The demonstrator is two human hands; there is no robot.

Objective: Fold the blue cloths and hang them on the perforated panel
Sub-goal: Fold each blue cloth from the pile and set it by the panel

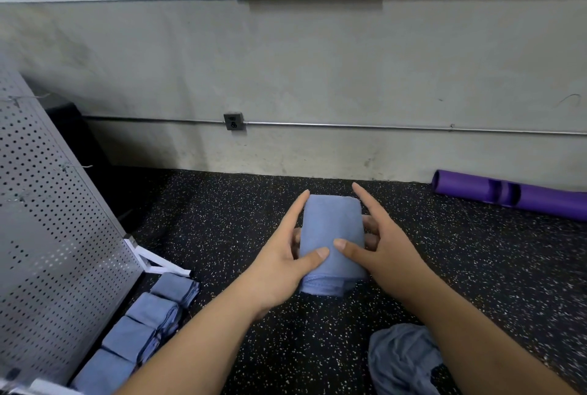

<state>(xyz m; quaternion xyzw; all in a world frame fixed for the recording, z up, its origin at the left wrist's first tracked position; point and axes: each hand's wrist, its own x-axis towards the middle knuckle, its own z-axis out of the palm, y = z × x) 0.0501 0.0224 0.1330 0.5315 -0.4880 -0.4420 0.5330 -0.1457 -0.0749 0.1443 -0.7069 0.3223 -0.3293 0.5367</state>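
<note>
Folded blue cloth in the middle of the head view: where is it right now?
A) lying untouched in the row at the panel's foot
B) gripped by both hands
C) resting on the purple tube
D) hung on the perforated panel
B: the folded blue cloth is pinched between the left hand and the right hand, thumbs on top and fingers under its sides, apart from the perforated panel.

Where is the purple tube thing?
Head view, far right: the purple tube lies on the floor against the wall, beyond the right hand holding the folded blue cloth.
</note>
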